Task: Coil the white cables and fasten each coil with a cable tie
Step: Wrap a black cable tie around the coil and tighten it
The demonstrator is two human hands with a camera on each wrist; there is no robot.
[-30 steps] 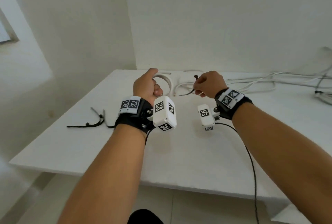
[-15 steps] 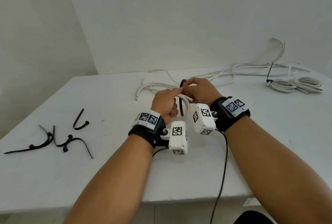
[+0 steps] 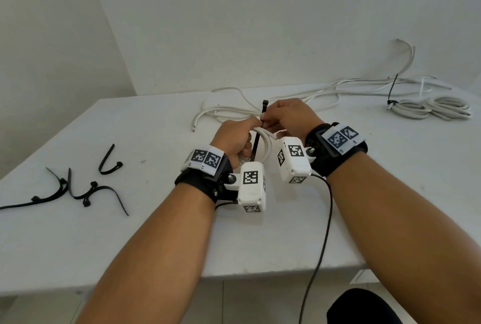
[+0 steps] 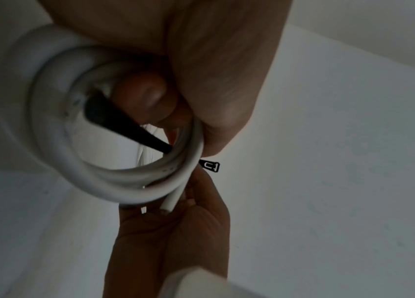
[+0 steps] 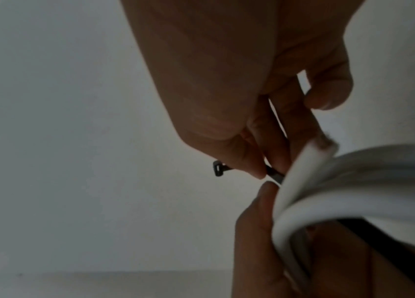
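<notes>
My left hand [image 3: 238,139] grips a small coil of white cable [image 3: 266,143] just above the table, fingers curled round its loops [image 4: 114,181]. My right hand [image 3: 270,119] pinches a black cable tie [image 3: 256,146] between thumb and finger, just below its head [image 5: 219,171]. The tie's strap [image 4: 125,129] runs down through the middle of the coil. Its head [image 3: 265,103] sticks up above the two hands. A cut end of the cable [image 4: 168,205] pokes out of the coil toward my right palm.
Loose white cables [image 3: 226,111] trail over the white table [image 3: 130,245] behind the hands. A tied coil [image 3: 437,110] lies at the back right. Several spare black ties [image 3: 86,189] lie at the left. A black wire [image 3: 325,219] hangs from my right wrist over the front edge.
A second ago the hands were apart, the coil in the left and the tie in the right. They have come together, and the tie now passes through the coil.
</notes>
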